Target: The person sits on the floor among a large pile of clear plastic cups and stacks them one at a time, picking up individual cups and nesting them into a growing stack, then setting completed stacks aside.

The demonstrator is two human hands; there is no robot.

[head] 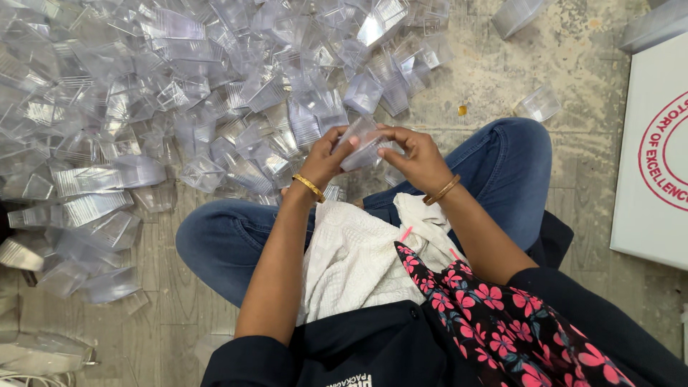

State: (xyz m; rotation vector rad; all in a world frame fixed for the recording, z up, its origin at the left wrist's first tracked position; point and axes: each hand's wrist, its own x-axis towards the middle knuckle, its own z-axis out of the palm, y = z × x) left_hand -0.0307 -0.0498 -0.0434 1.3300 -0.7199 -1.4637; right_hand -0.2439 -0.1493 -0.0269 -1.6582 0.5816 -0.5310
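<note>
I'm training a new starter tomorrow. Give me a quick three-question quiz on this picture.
1. True or false: both hands hold the same clear plastic cup.
2. Where is the big pile of cups? A) in front of the person, to the left B) on the white cloth C) on the white board
3. What does each wrist wear?

Key: 1 true: left hand, right hand. 2 A. 3 a gold bangle.

A deep pile of clear plastic cups (179, 86) blocks everything ahead and to my left. My raised knees (502, 158) hem in both sides, and a white cloth (351, 258) fills my lap. Bare floor (494, 79) lies open ahead-right, save one stray cup (539, 104) and a white board (648, 150).
</note>
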